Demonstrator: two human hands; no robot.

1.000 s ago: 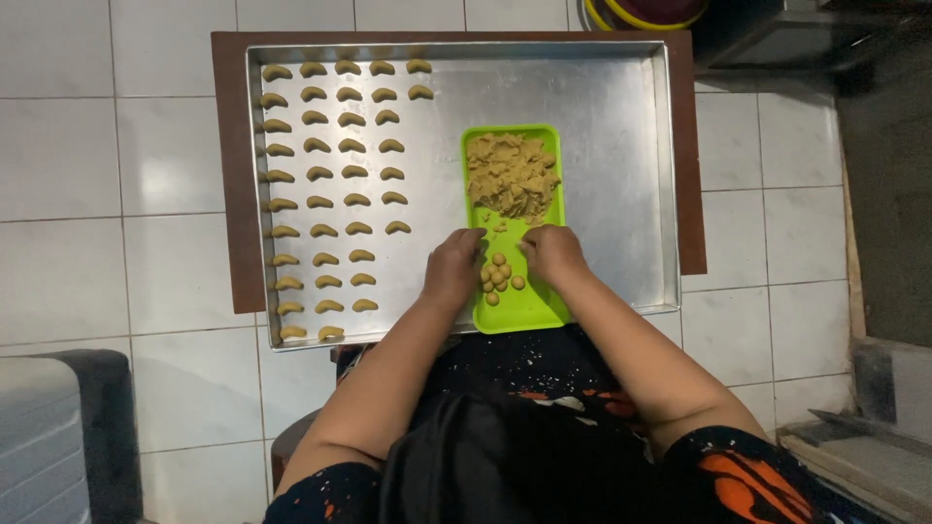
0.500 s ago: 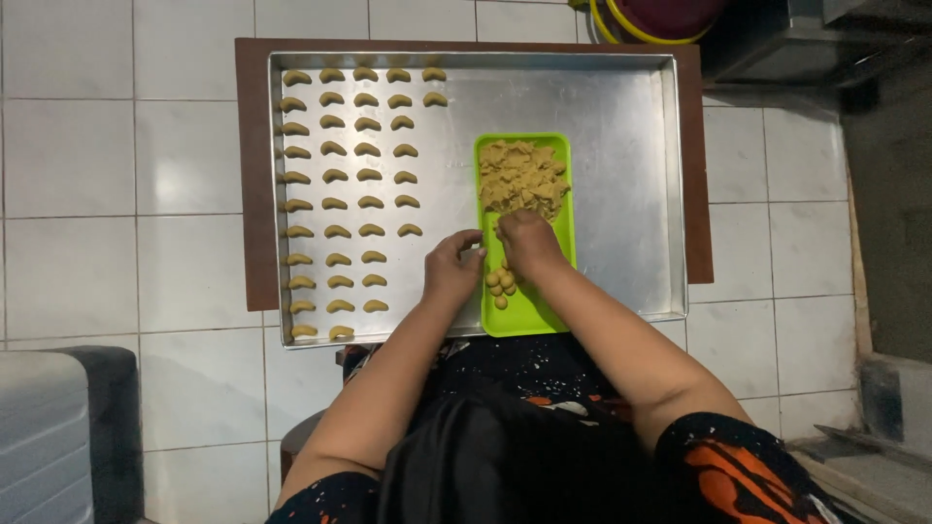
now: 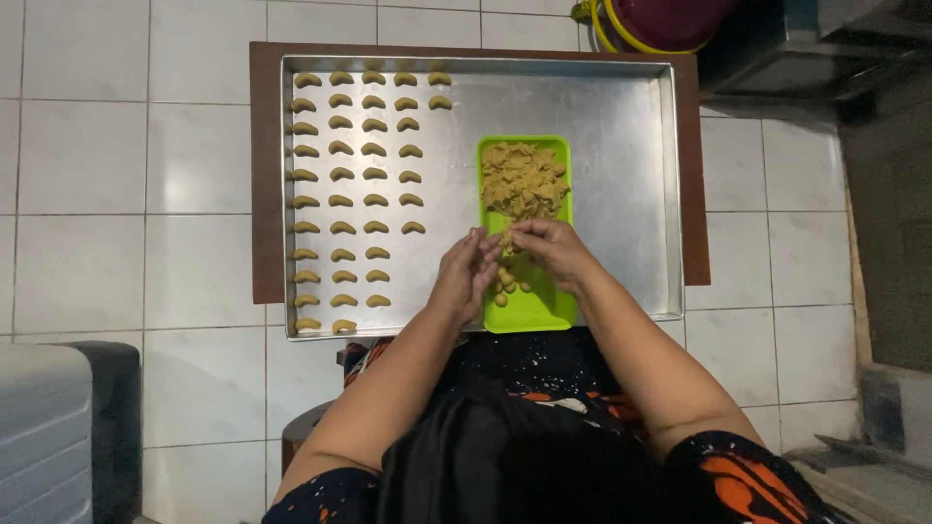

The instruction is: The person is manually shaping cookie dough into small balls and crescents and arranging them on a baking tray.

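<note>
Both hands meet over green tray (image 3: pixel 532 309): left hand (image 3: pixel 466 277) & right hand (image 3: pixel 549 250) pinch a small dough bit (image 3: pixel 506 240) between fingertips. Small dough balls (image 3: pixel 509 287) lie under them; dough pile (image 3: pixel 524 180) at tray's far end. Green tray sits in metal pan (image 3: pixel 621 136), w/ rows of crescents (image 3: pixel 354 175) to the left. Pan rests on brown board (image 3: pixel 264 175), on tiled floor (image 3: pixel 126 146).

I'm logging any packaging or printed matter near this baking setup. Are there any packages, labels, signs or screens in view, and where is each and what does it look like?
None show: no package, label, sign or screen.
Nearest to a container: green tray, rectangular, on the metal baking sheet, holding dough under both hands.
Top edge: a maroon tub with a yellow rim, partly cut off, unmarked.
</note>
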